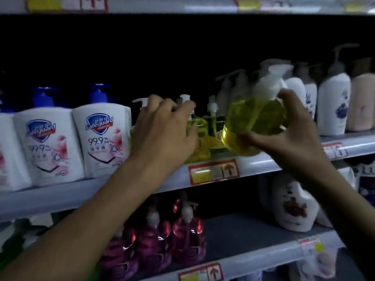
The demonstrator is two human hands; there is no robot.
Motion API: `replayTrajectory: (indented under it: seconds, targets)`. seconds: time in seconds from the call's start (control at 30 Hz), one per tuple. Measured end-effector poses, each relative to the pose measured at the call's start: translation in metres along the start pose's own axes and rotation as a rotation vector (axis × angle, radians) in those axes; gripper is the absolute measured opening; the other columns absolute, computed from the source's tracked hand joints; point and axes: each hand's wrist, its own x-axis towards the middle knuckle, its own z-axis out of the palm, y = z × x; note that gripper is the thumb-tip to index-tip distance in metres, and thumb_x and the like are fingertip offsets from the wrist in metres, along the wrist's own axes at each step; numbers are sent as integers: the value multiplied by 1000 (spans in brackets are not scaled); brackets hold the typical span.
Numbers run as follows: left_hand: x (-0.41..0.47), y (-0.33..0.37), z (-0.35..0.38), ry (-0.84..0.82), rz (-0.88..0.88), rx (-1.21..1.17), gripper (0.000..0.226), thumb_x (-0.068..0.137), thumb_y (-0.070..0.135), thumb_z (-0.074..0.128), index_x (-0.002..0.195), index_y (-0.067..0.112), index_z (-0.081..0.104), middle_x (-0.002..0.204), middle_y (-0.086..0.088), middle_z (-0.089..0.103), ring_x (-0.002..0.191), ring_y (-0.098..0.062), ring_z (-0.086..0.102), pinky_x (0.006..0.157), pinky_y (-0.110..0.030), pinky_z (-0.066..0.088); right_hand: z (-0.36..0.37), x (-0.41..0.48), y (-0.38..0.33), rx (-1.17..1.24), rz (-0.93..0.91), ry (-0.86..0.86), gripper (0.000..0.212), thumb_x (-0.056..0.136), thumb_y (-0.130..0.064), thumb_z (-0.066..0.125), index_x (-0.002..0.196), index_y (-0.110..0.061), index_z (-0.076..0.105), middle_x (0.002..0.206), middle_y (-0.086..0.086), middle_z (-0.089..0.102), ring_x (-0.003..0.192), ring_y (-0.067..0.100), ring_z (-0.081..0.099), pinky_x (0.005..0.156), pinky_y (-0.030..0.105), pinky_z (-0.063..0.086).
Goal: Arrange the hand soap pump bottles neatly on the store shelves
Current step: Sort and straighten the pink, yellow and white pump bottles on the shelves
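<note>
Here, at the left of the frame, white Safeguard bottles (101,142) with blue pumps stand in a row on the middle shelf (81,191). Just right of them the left hand (162,130) lies over a standing yellow bottle (199,136), its fingers curled down round the bottle's shoulder and neck so that it holds it steady. Another yellow bottle (214,126) stands behind in shadow. Right of centre, the right hand (294,138) grips the held yellow bottle (257,116), with the thumb under the base and the fingers wrapped on the upper side. That bottle is off the shelf, over its front edge, and tilted: its long axis runs from the base at lower left to the white pump at upper right. The free place seems to lie just below and behind it, between the standing yellow bottle and the white bottles (332,106) at the far right. So the coming move likely calls for the right hand, the nearer one, to bring the bottle upright and set it down beside the left hand. Blur hides the yellow labels.
</note>
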Motion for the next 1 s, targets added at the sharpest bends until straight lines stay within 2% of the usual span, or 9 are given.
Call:
replayTrajectory:
  seconds: [0.13,0.27,0.53,0.67,0.73,0.8,0.87,0.9,1.0]
  targets:
    - [18,3,34,-139,45,140,55,93,53,42,143,29,36,127,-15,56,121,-34,42,93,-41,37,14,44,31,-20,48,-109,71,59,-32,89,119,-31,51,106,-9,66,94,9,67,80,36,59]
    - [15,2,46,-156,60,152,57,95,58,34,145,32,29,130,-18,52,120,-36,43,92,-41,39,25,57,54,78,109,-262,70,63,-23,87,123,-31,54,115,-4,63,101,21,66,80,43,60]
    - [11,5,43,-145,38,133,57,97,55,32,147,29,26,135,-21,45,124,-38,38,98,-44,35,34,61,71,279,360,-520,53,82,-16,70,127,-35,50,119,4,64,106,23,65,82,33,57]
    - [7,3,39,-197,45,93,58,98,53,30,150,28,22,136,-22,44,125,-39,36,101,-44,32,31,55,52,190,403,-582,44,90,-14,58,121,-41,41,114,0,62,95,13,64,67,16,53]
    - [-5,-1,34,-193,54,23,57,99,48,33,151,26,21,144,-22,37,136,-39,26,108,-46,28,35,44,39,104,345,-478,48,90,-25,60,131,-37,38,119,-4,57,96,6,61,71,17,54]
    - [-30,-4,24,-82,103,-104,51,98,34,41,146,20,36,143,-22,40,138,-38,27,107,-49,33,44,21,32,-56,157,-121,52,84,-32,61,133,-25,45,119,-4,58,102,7,60,84,31,54]
    - [-72,-11,23,79,247,-223,36,90,15,50,124,5,60,116,-22,59,113,-39,51,87,-49,47,58,-21,24,-80,-47,264,28,86,-18,56,112,-8,58,95,-7,61,88,0,59,79,26,51]
    - [-101,-16,28,115,297,-273,28,87,8,51,110,0,65,102,-21,61,96,-38,57,77,-48,47,69,-50,22,-81,-110,342,15,87,-9,53,100,-5,59,85,-9,58,78,-3,55,73,20,46]
    - [-185,-38,60,-84,192,-367,22,85,2,53,105,2,64,100,-15,57,77,-33,57,66,-43,49,106,-136,35,-133,-133,146,11,83,1,53,83,-8,59,75,-4,55,69,3,48,69,11,37]
